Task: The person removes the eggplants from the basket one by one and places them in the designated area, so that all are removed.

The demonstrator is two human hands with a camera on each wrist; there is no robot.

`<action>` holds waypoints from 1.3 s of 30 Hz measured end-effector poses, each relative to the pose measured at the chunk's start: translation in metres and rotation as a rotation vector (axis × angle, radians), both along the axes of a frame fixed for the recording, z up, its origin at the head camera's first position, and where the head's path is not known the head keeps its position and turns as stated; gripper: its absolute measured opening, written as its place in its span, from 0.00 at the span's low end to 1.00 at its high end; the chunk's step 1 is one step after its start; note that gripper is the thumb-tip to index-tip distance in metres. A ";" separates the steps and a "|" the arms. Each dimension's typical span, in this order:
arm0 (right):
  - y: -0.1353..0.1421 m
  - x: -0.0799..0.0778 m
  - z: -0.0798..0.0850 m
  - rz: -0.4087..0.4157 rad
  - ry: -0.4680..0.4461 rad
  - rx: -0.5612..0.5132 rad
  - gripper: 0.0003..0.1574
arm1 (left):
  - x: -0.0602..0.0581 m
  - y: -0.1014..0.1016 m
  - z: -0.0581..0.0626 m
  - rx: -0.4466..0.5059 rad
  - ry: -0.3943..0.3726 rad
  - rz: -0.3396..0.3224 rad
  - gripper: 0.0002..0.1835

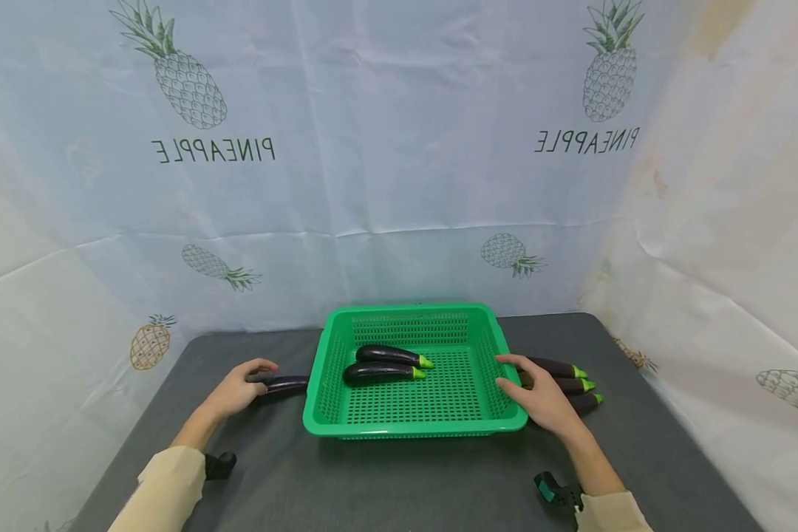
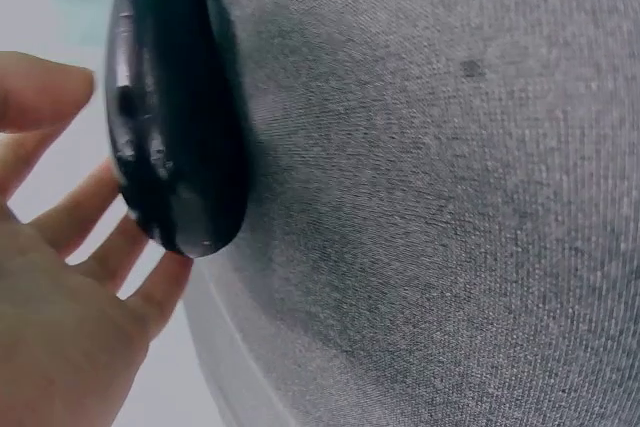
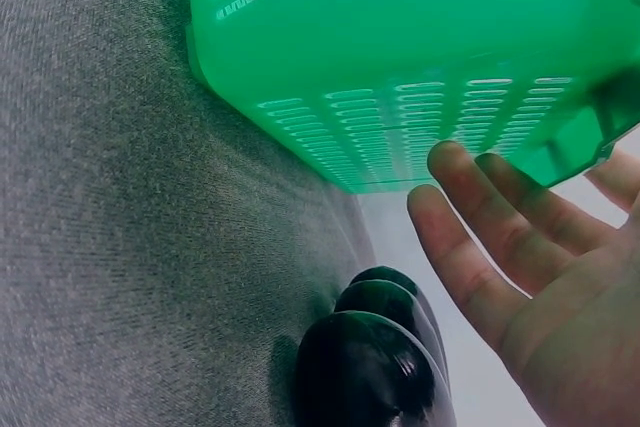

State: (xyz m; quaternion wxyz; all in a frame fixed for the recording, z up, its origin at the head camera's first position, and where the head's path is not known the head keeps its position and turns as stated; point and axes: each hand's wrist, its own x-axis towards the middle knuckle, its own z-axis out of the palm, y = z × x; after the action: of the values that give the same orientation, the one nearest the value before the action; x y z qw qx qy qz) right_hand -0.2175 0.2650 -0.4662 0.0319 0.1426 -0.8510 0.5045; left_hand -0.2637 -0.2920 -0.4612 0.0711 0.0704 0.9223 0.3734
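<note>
My left hand (image 1: pixel 239 390) lies open, seemingly touching the lone eggplant (image 1: pixel 286 384), which runs lengthwise toward frame centre; my right hand (image 1: pixel 539 395) hovers open.

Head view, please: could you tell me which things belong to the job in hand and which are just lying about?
In hand:
left hand
right hand
aubergines
lone aubergine
green basket

Lying about:
pineapple cloth
grey table
</note>
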 end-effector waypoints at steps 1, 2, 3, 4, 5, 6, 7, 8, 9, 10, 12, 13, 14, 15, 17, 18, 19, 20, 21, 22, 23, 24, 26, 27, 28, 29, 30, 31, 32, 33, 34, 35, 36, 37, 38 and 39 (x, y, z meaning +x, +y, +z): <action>0.000 0.000 0.000 0.001 0.001 -0.001 0.31 | 0.001 0.000 0.001 0.012 0.006 0.013 0.23; 0.000 0.000 0.000 0.002 0.001 -0.001 0.31 | 0.002 0.000 0.002 0.022 0.014 0.027 0.23; 0.000 0.000 0.000 0.002 0.002 -0.001 0.31 | 0.003 0.000 0.004 0.032 0.024 0.038 0.22; 0.000 0.000 -0.001 0.002 0.003 -0.001 0.31 | 0.003 0.001 0.006 0.038 0.035 0.044 0.22; 0.000 0.000 -0.001 0.002 0.004 0.000 0.31 | 0.004 0.002 0.008 0.044 0.044 0.052 0.22; 0.001 0.000 -0.001 0.002 0.004 -0.001 0.31 | 0.005 0.003 0.010 0.045 0.059 0.056 0.21; 0.001 0.000 -0.001 0.002 0.005 -0.001 0.31 | 0.005 0.004 0.012 0.047 0.072 0.059 0.21; 0.001 0.000 -0.001 0.003 0.003 -0.003 0.31 | 0.005 0.005 0.015 0.053 0.083 0.058 0.21; 0.001 0.000 -0.001 0.004 0.002 -0.005 0.31 | 0.006 0.006 0.017 0.058 0.096 0.056 0.21; 0.001 0.000 -0.001 0.004 0.001 -0.007 0.31 | 0.006 0.007 0.020 0.061 0.111 0.054 0.20; 0.001 0.001 -0.001 0.004 -0.001 -0.011 0.30 | 0.006 0.011 0.027 0.066 0.144 0.044 0.20; 0.001 0.001 0.000 0.005 0.000 -0.011 0.31 | 0.006 0.013 0.030 0.070 0.158 0.038 0.19; 0.001 0.001 0.000 0.005 0.000 -0.011 0.30 | 0.006 0.015 0.033 0.070 0.174 0.033 0.19; 0.001 0.001 0.000 0.004 0.000 -0.011 0.30 | 0.006 0.018 0.037 0.068 0.188 0.027 0.19; 0.001 0.001 0.000 0.001 0.000 -0.011 0.30 | 0.007 0.024 0.044 0.066 0.207 0.016 0.19; 0.001 0.001 -0.001 0.002 0.000 -0.010 0.30 | 0.008 0.028 0.048 0.063 0.216 0.013 0.19; 0.000 0.001 -0.001 0.002 -0.001 -0.010 0.30 | 0.009 0.031 0.053 0.061 0.222 0.012 0.20; 0.000 0.001 -0.001 0.003 -0.002 -0.011 0.30 | 0.010 0.035 0.058 0.064 0.228 0.014 0.20; 0.000 0.001 -0.001 0.004 -0.002 -0.009 0.30 | 0.011 0.038 0.063 0.069 0.232 0.014 0.20; 0.000 0.001 -0.001 0.005 -0.001 -0.008 0.31 | 0.012 0.042 0.068 0.073 0.240 0.014 0.20; 0.000 0.000 -0.001 0.005 -0.001 -0.005 0.31 | 0.014 0.045 0.072 0.076 0.248 0.011 0.20; 0.000 0.000 -0.002 0.005 -0.001 -0.004 0.31 | 0.015 0.049 0.077 0.082 0.255 0.006 0.20; 0.000 0.000 -0.001 0.002 0.001 -0.002 0.31 | 0.017 0.057 0.085 0.093 0.270 -0.015 0.20; 0.000 0.000 -0.001 0.000 0.001 -0.002 0.31 | 0.017 0.060 0.088 0.095 0.281 -0.028 0.19; 0.000 0.000 -0.001 -0.001 0.002 -0.003 0.30 | 0.018 0.064 0.091 0.097 0.291 -0.040 0.19; 0.000 0.000 -0.001 -0.002 0.003 -0.002 0.30 | 0.018 0.068 0.093 0.095 0.304 -0.051 0.19; 0.000 0.000 -0.001 -0.001 0.003 -0.004 0.30 | 0.019 0.072 0.095 0.091 0.320 -0.062 0.18; 0.000 0.000 -0.001 0.001 0.004 -0.003 0.30 | 0.020 0.076 0.096 0.085 0.340 -0.072 0.17; 0.000 0.000 -0.001 0.004 0.005 -0.004 0.30 | 0.021 0.080 0.098 0.077 0.358 -0.081 0.17; 0.000 0.000 -0.001 0.005 0.005 -0.002 0.30 | 0.022 0.084 0.099 0.068 0.380 -0.092 0.16; 0.000 0.000 -0.001 0.006 0.007 0.000 0.30 | 0.023 0.088 0.102 0.057 0.401 -0.104 0.16; -0.001 0.000 -0.001 0.008 0.008 -0.001 0.30 | 0.023 0.092 0.104 0.042 0.424 -0.115 0.15; 0.000 0.000 -0.001 0.009 0.010 0.000 0.30 | 0.024 0.096 0.106 0.031 0.442 -0.127 0.15; 0.000 0.000 0.000 0.009 0.011 0.000 0.30 | 0.024 0.100 0.109 0.024 0.457 -0.137 0.14; 0.000 0.000 0.000 0.010 0.011 -0.001 0.30 | 0.024 0.104 0.112 0.016 0.468 -0.146 0.14; 0.000 0.000 0.000 0.010 0.011 -0.002 0.30 | 0.023 0.107 0.114 0.005 0.481 -0.154 0.13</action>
State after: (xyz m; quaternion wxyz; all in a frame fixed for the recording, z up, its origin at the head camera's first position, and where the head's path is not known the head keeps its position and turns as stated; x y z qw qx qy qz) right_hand -0.2179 0.2649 -0.4663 0.0340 0.1495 -0.8496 0.5047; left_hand -0.2403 -0.1848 -0.3469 -0.1223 0.2275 0.9036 0.3417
